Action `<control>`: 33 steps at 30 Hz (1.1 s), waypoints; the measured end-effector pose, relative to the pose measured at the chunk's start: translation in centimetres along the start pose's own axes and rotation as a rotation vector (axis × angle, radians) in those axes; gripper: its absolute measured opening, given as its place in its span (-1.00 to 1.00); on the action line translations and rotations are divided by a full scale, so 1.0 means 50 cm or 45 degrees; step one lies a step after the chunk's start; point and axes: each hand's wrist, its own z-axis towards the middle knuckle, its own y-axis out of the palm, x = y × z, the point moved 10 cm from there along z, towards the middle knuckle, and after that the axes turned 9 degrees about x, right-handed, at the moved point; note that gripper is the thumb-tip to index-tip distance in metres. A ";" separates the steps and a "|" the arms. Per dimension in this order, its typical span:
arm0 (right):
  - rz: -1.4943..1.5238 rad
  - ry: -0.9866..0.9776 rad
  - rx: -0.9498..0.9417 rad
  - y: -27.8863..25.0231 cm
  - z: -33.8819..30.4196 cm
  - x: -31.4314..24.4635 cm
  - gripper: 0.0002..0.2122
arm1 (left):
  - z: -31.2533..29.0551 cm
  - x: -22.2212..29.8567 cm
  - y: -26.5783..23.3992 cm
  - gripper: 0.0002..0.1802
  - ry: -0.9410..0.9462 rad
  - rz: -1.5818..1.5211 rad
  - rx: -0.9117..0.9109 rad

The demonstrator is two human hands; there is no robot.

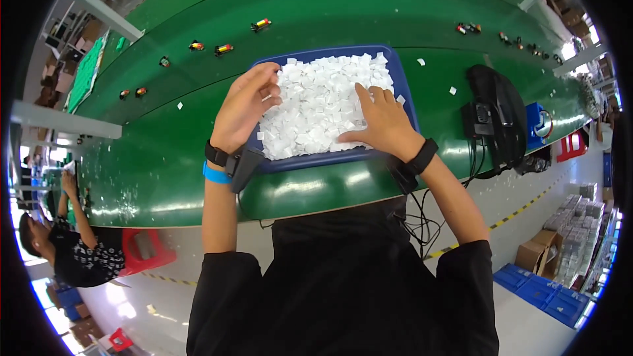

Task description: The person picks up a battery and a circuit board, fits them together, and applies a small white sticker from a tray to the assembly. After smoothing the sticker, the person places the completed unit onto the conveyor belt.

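A blue rectangular tray [407, 100] heaped with small white square pieces [316, 105] sits on the green table in front of me. Over the tray's left side, my left hand [247, 105] is half curled with its fingers apart, and nothing shows in it. My right hand [386, 122] lies on the right part of the heap, thumb and fingers spread against the pieces. Its fingertips are partly among them, so a piece under them could be hidden. Both wrists wear black bands, and the left one also has a blue band.
Small parts with red and yellow bodies [224, 49] lie spaced along the green belt beyond the tray. On the right are a black bag [504, 118], a black power adapter [477, 120] and hanging cables [422, 221]. Another person [69, 250] works at the table's far left beside a red stool [148, 250].
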 end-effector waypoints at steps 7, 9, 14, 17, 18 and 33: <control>0.012 -0.062 -0.025 0.053 0.010 -0.035 -0.01 | -0.028 -0.077 -0.163 -0.85 -0.130 -1.150 -0.099; -0.023 -0.121 -0.071 0.066 0.012 -0.056 -0.12 | -0.039 -0.074 -0.176 -0.85 -0.101 -1.275 -0.052; 0.089 -0.135 -0.219 0.091 0.039 -0.072 -0.31 | -0.063 -0.037 -0.121 -0.85 -0.036 -1.244 -0.245; 0.214 -0.200 -0.317 0.105 0.058 -0.078 -0.40 | -0.062 -0.048 -0.132 -0.86 -0.055 -1.203 -0.102; 0.207 -0.216 -0.327 0.111 0.067 -0.073 -0.40 | -0.059 -0.053 -0.142 -0.86 -0.046 -1.182 -0.048; 0.511 -0.536 -0.319 0.075 0.147 -0.072 -0.77 | -0.089 -0.004 -0.206 -0.88 0.478 -0.211 0.753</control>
